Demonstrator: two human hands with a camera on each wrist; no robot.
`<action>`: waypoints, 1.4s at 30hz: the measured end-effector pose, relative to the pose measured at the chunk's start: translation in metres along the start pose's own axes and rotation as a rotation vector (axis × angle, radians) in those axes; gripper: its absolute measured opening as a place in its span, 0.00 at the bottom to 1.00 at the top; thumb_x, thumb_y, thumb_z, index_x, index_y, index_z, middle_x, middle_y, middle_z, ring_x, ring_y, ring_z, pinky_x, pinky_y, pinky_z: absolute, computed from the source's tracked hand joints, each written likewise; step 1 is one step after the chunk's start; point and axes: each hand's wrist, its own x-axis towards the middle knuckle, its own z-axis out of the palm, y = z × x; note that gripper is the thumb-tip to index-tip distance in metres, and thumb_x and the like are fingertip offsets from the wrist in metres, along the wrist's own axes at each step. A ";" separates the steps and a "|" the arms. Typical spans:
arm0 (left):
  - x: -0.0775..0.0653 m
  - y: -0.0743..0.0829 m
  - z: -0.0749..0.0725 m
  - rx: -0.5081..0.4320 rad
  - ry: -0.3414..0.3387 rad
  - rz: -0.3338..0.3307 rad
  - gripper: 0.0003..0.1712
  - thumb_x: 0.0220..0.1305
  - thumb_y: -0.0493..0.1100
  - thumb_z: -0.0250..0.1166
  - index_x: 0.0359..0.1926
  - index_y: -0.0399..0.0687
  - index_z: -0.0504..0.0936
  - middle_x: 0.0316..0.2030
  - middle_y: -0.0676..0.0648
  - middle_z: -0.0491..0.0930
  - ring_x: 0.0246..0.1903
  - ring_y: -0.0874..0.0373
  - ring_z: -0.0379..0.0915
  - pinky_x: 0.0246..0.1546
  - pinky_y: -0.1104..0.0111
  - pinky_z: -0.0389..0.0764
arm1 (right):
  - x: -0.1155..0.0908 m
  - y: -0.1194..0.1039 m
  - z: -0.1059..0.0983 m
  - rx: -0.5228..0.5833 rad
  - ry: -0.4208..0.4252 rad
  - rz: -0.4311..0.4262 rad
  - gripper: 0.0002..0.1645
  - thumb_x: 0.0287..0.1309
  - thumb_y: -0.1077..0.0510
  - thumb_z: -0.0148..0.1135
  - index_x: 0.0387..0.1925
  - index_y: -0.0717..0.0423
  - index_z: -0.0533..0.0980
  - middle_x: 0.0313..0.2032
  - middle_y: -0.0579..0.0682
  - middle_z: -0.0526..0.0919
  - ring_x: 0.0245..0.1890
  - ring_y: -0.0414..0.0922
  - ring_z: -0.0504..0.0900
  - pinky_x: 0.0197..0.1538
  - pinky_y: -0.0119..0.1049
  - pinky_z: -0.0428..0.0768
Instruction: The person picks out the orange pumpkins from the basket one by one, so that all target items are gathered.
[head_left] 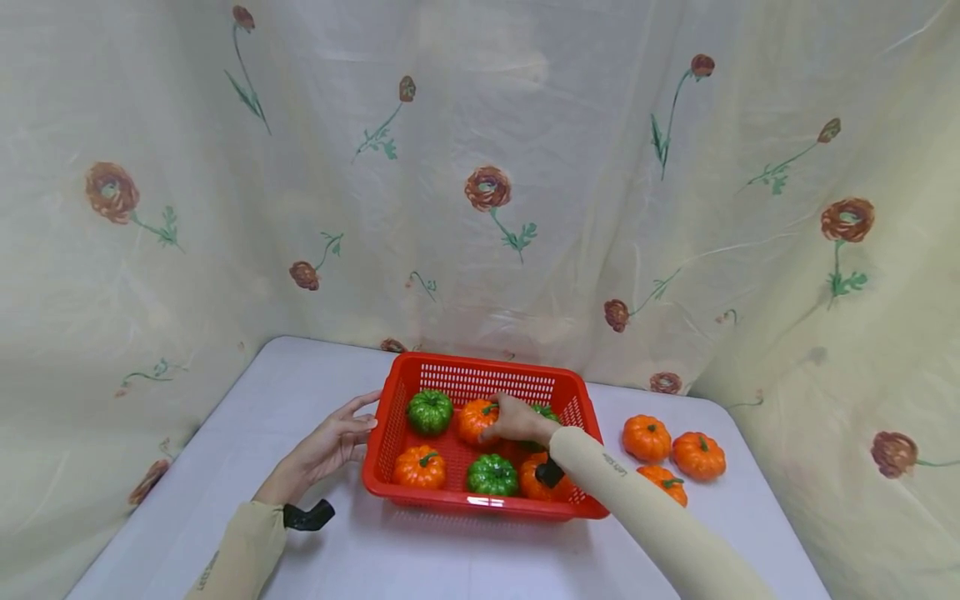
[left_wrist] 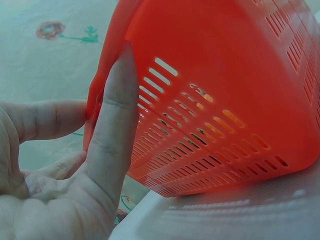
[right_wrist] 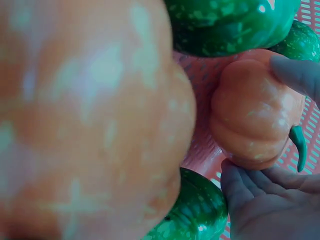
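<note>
My right hand (head_left: 521, 419) reaches into the red plastic basket (head_left: 487, 364) and grips a small orange pumpkin (head_left: 474, 422) with a green stem. In the right wrist view, thumb and fingers (right_wrist: 270, 195) sit on opposite sides of this pumpkin (right_wrist: 255, 115). At the basket's left end is my left hand (head_left: 330, 446). The left wrist view shows the basket's rim (left_wrist: 102, 75) between its fingers (left_wrist: 110, 120). Also in the basket are green pumpkins (head_left: 431, 412), one partly hidden behind the right hand, and orange pumpkins (head_left: 420, 468).
Right of the basket, three orange pumpkins (head_left: 699, 456) lie on the white table (head_left: 420, 558), one partly behind the right sleeve (head_left: 637, 500). A flower-patterned curtain (head_left: 555, 275) hangs behind the table and along its sides.
</note>
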 end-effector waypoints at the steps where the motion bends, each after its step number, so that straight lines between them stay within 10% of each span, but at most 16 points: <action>1: 0.000 0.000 0.000 -0.001 0.003 -0.003 0.37 0.71 0.36 0.51 0.76 0.55 0.47 0.65 0.35 0.63 0.54 0.47 0.76 0.45 0.55 0.84 | 0.000 0.000 0.000 0.002 -0.004 0.003 0.46 0.43 0.52 0.76 0.62 0.63 0.67 0.48 0.55 0.80 0.45 0.46 0.78 0.52 0.44 0.78; 42: 0.002 -0.003 0.001 -0.005 0.037 -0.015 0.36 0.71 0.37 0.52 0.75 0.57 0.49 0.69 0.35 0.59 0.54 0.47 0.77 0.44 0.56 0.84 | -0.036 0.020 -0.035 0.263 -0.026 0.005 0.37 0.45 0.47 0.73 0.57 0.53 0.72 0.44 0.48 0.81 0.41 0.43 0.77 0.53 0.39 0.79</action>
